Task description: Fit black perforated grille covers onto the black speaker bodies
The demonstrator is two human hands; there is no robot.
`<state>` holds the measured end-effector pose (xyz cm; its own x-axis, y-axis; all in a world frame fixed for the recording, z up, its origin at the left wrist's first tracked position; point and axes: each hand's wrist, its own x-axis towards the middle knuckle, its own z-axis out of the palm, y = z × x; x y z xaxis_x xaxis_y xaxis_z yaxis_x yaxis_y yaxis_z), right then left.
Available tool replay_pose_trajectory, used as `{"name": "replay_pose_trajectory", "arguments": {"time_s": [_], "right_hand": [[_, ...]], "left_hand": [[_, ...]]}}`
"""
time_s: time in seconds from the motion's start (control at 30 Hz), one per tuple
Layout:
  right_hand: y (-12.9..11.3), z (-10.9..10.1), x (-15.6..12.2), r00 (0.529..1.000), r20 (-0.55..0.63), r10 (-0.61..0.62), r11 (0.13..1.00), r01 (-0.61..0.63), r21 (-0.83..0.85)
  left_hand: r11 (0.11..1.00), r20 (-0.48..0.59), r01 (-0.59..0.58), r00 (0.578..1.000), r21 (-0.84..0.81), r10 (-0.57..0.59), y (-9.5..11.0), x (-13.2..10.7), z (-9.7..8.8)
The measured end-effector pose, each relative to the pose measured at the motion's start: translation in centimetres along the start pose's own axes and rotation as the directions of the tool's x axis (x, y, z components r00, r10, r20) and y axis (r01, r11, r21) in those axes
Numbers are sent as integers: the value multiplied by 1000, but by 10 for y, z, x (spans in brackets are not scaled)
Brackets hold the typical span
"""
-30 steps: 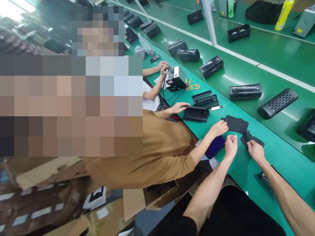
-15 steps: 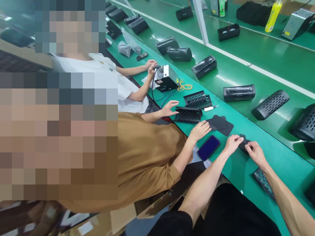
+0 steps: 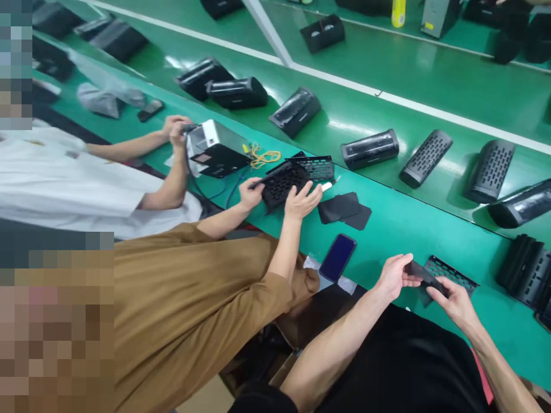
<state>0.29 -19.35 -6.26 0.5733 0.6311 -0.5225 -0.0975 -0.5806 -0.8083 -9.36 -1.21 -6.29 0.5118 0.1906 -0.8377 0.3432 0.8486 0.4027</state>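
Note:
My left hand (image 3: 394,278) pinches one end of a thin black sheet (image 3: 424,274) between thumb and fingers. At the other end, my right hand (image 3: 455,302) grips the same sheet, which bends a little between the two hands. Just beyond it on the green bench lies a black perforated speaker grille (image 3: 451,272), partly covered by the sheet and my right hand. Some flat black sheets (image 3: 344,209) lie overlapped to the left, and a phone (image 3: 338,257) rests nearer the bench edge.
A co-worker in a brown sleeve holds a black perforated grille (image 3: 284,186) on the left. Further along, another person's hands touch a metal-and-black box (image 3: 219,150). Several cylindrical black speakers (image 3: 371,149) stand along the green belt (image 3: 327,86). More black shells (image 3: 523,269) lie at right.
The view has swung to the right. My hands have drawn the sheet back toward me, to the near side of the grille. The co-worker has picked up a perforated grille.

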Motion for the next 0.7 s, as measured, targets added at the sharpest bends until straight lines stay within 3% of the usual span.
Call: {"name": "replay_pose_trajectory", "arguments": {"time_s": [0.1, 0.23, 0.3, 0.37, 0.47, 0.57, 0.7], "right_hand": [[23, -29, -18, 986, -88, 139, 990, -141, -11], [51, -60, -13, 927, -231, 296, 945, -320, -71], [62, -70, -11, 880, -332, 340, 911, -396, -114], [69, -75, -13, 824, -440, 357, 878, -457, -141], [75, -74, -19, 753, -557, 351, 855, -500, -137], [76, -67, -17, 748, -574, 334, 876, -472, -105], [70, -63, -4, 768, -546, 334, 916, -402, -6]], "left_hand": [[986, -25, 108, 994, 129, -106, -17, 15, 14], [905, -12, 170, 984, 389, -180, -25, 34, 33], [837, -27, 108, 993, 536, -111, -23, 37, 35], [740, -35, -3, 999, 673, 37, -19, 37, 31], [564, 43, -172, 971, 807, 235, -13, 39, 27], [446, 171, -291, 942, 846, 290, -13, 49, 30], [417, 252, -358, 924, 835, 289, -10, 59, 32]]}}
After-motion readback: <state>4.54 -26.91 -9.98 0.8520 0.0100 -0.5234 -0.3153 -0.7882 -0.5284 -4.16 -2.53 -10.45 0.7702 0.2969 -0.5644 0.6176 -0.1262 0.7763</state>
